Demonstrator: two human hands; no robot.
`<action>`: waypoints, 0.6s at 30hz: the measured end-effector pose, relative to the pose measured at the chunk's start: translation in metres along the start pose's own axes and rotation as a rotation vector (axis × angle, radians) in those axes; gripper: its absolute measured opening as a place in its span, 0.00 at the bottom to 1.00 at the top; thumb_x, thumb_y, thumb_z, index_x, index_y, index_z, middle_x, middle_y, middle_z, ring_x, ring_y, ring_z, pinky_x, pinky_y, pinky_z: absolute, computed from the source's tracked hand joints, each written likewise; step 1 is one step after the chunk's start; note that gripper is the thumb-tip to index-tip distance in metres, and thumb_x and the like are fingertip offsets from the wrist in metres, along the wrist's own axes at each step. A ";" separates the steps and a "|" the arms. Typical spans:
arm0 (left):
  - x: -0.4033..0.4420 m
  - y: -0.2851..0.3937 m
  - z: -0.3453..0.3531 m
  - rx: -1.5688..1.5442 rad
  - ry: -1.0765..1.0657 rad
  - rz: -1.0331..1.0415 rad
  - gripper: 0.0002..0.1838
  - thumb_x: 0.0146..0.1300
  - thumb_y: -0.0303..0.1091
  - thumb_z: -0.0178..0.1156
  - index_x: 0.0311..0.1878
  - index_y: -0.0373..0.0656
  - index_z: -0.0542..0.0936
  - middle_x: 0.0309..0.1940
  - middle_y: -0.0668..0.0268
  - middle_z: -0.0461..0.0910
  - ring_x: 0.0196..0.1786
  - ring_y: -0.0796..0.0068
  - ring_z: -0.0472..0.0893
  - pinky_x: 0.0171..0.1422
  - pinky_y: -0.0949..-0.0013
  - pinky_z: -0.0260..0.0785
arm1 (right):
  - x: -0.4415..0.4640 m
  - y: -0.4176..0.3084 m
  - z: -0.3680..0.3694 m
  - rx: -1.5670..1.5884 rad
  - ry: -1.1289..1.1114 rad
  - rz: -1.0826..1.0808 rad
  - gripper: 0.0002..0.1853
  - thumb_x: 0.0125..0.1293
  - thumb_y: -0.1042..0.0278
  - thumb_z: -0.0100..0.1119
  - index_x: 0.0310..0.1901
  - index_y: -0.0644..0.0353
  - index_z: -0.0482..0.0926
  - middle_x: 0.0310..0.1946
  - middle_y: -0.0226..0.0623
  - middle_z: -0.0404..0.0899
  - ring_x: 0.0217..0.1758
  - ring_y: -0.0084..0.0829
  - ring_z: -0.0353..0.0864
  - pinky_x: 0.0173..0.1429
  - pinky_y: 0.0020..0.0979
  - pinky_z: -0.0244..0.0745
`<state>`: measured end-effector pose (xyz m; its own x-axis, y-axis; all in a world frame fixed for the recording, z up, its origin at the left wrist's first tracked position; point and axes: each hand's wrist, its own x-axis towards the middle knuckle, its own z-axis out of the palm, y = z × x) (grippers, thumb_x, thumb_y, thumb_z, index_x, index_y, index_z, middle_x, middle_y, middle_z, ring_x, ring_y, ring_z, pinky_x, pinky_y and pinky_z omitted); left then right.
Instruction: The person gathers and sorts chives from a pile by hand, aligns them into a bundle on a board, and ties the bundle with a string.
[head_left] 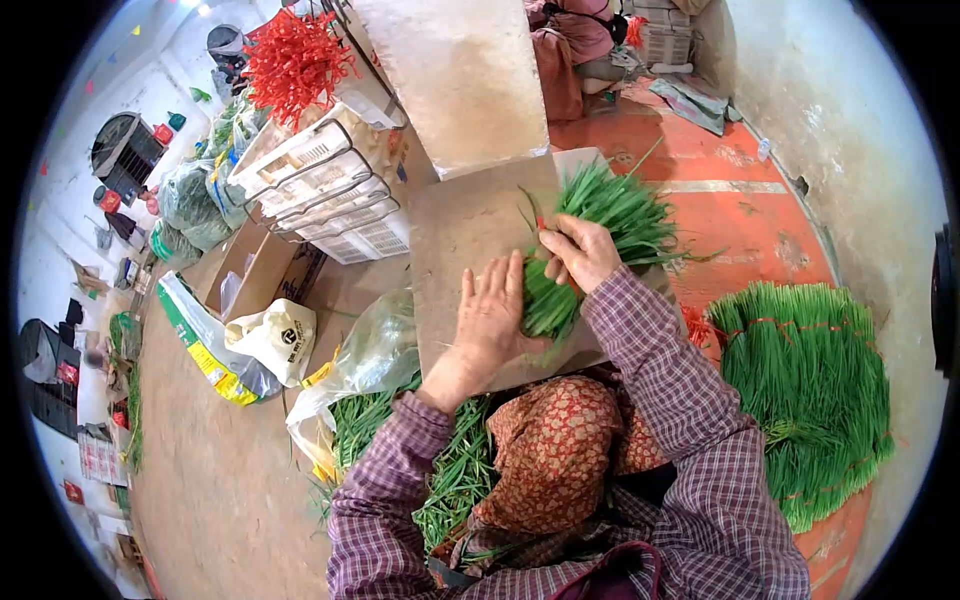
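A bunch of long green leaves like garlic chives (548, 305) lies on a brown board (455, 225) before me, its ends spreading out at the far right. My left hand (490, 310) rests at the bunch's left side, fingers stretched out and palm down, thumb against the leaves. Above the middle of the bunch, my right hand (585, 250) is closed in a pinch. A thin red tie (540, 215) sticks out from its fingertips, with a dark blurred strand beside it. The palm side of the right hand is hidden.
Tied green bunches (800, 400) are stacked on the orange floor at right. Loose greens (460, 480) lie by a clear plastic bag (375, 350) at left. Red ties (298, 65) hang at a rack of white crates (320, 185). Another person (570, 50) sits at the back.
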<state>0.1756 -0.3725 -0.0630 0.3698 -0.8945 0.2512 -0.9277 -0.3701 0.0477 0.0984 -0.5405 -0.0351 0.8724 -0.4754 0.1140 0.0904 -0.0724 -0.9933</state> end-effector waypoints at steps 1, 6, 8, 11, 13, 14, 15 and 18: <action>0.005 -0.006 -0.014 -0.072 -0.037 -0.002 0.65 0.36 0.58 0.77 0.72 0.34 0.52 0.60 0.48 0.70 0.66 0.51 0.69 0.70 0.46 0.58 | 0.001 -0.010 -0.001 -0.027 -0.021 -0.040 0.12 0.70 0.67 0.55 0.43 0.69 0.77 0.28 0.33 0.79 0.23 0.20 0.79 0.24 0.23 0.74; 0.030 -0.036 -0.061 -0.571 -0.241 0.053 0.56 0.40 0.49 0.77 0.70 0.33 0.59 0.55 0.49 0.77 0.59 0.53 0.76 0.65 0.62 0.68 | 0.017 -0.035 0.001 0.007 -0.055 -0.080 0.11 0.70 0.66 0.54 0.41 0.67 0.77 0.29 0.31 0.79 0.24 0.18 0.79 0.24 0.21 0.72; 0.040 -0.046 -0.060 -0.887 -0.555 -0.018 0.57 0.42 0.51 0.77 0.71 0.34 0.58 0.60 0.50 0.73 0.63 0.58 0.74 0.68 0.62 0.65 | 0.032 -0.015 -0.003 0.034 -0.058 -0.089 0.11 0.70 0.65 0.54 0.40 0.67 0.77 0.28 0.31 0.78 0.23 0.18 0.78 0.24 0.21 0.71; 0.048 -0.052 -0.046 -1.033 -0.677 0.029 0.60 0.46 0.67 0.69 0.72 0.32 0.57 0.64 0.48 0.69 0.67 0.59 0.69 0.72 0.62 0.58 | 0.048 0.027 -0.009 0.051 -0.069 0.083 0.12 0.70 0.65 0.55 0.44 0.66 0.78 0.28 0.30 0.78 0.22 0.18 0.75 0.24 0.22 0.72; 0.057 -0.064 -0.027 -0.951 -0.796 0.042 0.64 0.45 0.78 0.60 0.71 0.30 0.57 0.66 0.46 0.66 0.69 0.57 0.66 0.74 0.61 0.54 | 0.057 0.049 -0.008 0.161 -0.064 0.163 0.12 0.70 0.64 0.55 0.45 0.66 0.79 0.29 0.30 0.78 0.23 0.18 0.75 0.25 0.22 0.72; 0.062 -0.070 -0.022 -0.952 -0.800 0.037 0.64 0.45 0.78 0.60 0.71 0.30 0.57 0.66 0.46 0.66 0.69 0.57 0.66 0.74 0.61 0.54 | 0.061 0.058 -0.008 0.267 -0.059 0.246 0.12 0.70 0.64 0.55 0.46 0.65 0.79 0.31 0.30 0.79 0.24 0.18 0.75 0.25 0.22 0.72; 0.066 -0.066 -0.030 -0.903 -0.863 0.044 0.65 0.44 0.78 0.61 0.71 0.30 0.57 0.66 0.45 0.66 0.69 0.56 0.66 0.74 0.60 0.55 | 0.067 0.061 -0.007 0.227 -0.085 0.251 0.12 0.70 0.63 0.55 0.47 0.63 0.79 0.33 0.30 0.80 0.27 0.18 0.75 0.26 0.21 0.72; 0.078 -0.048 -0.043 -0.712 -0.896 0.070 0.64 0.41 0.74 0.66 0.69 0.29 0.60 0.64 0.43 0.68 0.66 0.53 0.70 0.71 0.59 0.59 | 0.078 0.059 -0.001 0.136 -0.148 0.269 0.13 0.71 0.63 0.55 0.47 0.64 0.79 0.34 0.30 0.80 0.27 0.17 0.74 0.27 0.21 0.72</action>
<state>0.2474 -0.4138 -0.0035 -0.0454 -0.8704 -0.4903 -0.6602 -0.3422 0.6686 0.1709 -0.5827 -0.0851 0.9332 -0.3283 -0.1465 -0.0978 0.1603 -0.9822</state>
